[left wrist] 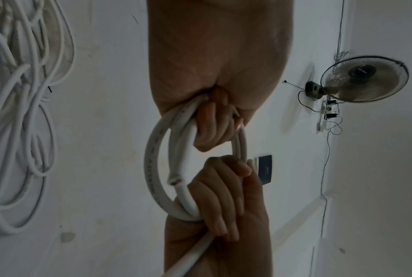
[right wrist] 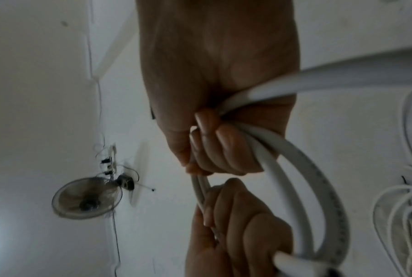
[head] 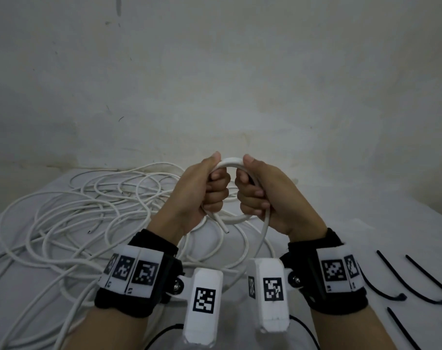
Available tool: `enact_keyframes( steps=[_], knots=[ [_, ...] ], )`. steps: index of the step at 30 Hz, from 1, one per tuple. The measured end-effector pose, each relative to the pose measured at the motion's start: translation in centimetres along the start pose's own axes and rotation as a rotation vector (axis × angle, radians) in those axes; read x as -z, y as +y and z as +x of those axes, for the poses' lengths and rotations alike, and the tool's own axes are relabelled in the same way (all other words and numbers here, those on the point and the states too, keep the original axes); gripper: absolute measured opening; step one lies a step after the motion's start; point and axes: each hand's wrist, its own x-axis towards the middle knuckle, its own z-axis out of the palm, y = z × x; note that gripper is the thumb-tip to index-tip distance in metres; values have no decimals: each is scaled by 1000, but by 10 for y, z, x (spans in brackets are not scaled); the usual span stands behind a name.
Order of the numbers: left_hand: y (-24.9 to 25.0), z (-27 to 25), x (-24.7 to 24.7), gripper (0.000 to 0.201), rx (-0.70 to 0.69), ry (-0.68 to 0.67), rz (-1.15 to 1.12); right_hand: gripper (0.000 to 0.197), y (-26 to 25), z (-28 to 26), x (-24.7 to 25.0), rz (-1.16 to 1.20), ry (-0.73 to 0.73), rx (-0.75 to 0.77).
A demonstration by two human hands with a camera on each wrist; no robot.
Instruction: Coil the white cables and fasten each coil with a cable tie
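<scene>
Far L on the table point(head: 316, 223), white cloth cover: loose tangle of white cables point(head: 88, 210), round smooth jackets, thin, looping over each other in big uneven ovals, one cut end w/ dark core showing. Ctr, held up off the cloth: small coil point(head: 231, 190), thicker stiff white cable, roughly 2 turns, near-circular, faint print along the jacket in wrist views. My left hand point(head: 202, 193) fist-wrapped round coil's L side, fingers curled in, thumb on top; cut end pokes out below it. My right hand point(head: 262, 195) same grip on R side, thumb up, free run of cable dropping from under it toward my wrists. Both wrists level, knuckles facing each other, close but apart. Far R on cloth: black cable ties point(head: 417, 281), thin straight plastic strips, lying side by side, apart.
</scene>
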Motion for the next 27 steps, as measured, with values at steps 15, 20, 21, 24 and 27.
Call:
enact_keyframes(
  steps=[15, 20, 21, 24, 27],
  knots=[
    [1, -15, 9, 59, 252, -464, 902, 45, -6, 1, 11, 127, 519, 254],
    [-15, -11, 10, 41, 484, -740, 949, 47, -6, 0, 17, 101, 614, 339],
    [-17, -10, 10, 33, 460, -745, 966, 47, -7, -1, 19, 103, 622, 345],
    [-20, -8, 10, 26, 322, -619, 1093, 47, -12, -3, 21, 91, 619, 353],
    [-22, -5, 11, 23, 153, -433, 1208, 47, -14, -4, 22, 54, 618, 359]
  ],
)
